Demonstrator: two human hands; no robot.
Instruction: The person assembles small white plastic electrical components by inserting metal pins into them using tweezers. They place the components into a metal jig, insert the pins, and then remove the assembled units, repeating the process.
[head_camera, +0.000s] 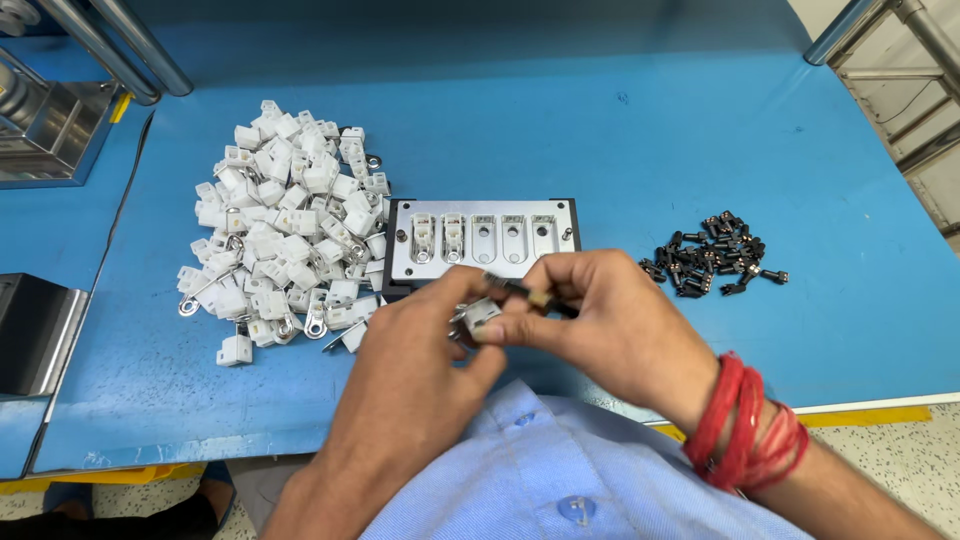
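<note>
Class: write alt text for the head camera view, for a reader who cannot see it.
Over a blue table, the left hand holds a small white part while the right hand pushes a black pin into it. Behind lie a metal fixture, white parts and black pins.

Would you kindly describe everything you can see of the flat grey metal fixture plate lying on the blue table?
The flat grey metal fixture plate lies flat on the blue table, edged in black, between the heap of small white plastic parts and the pile of small black pins. It shows five keyhole-shaped pockets in a row; the two leftmost hold white parts, the other three look empty. A screw sits near each end. The person's left hand and right hand hide its near edge; whether they touch it is unclear.
</note>
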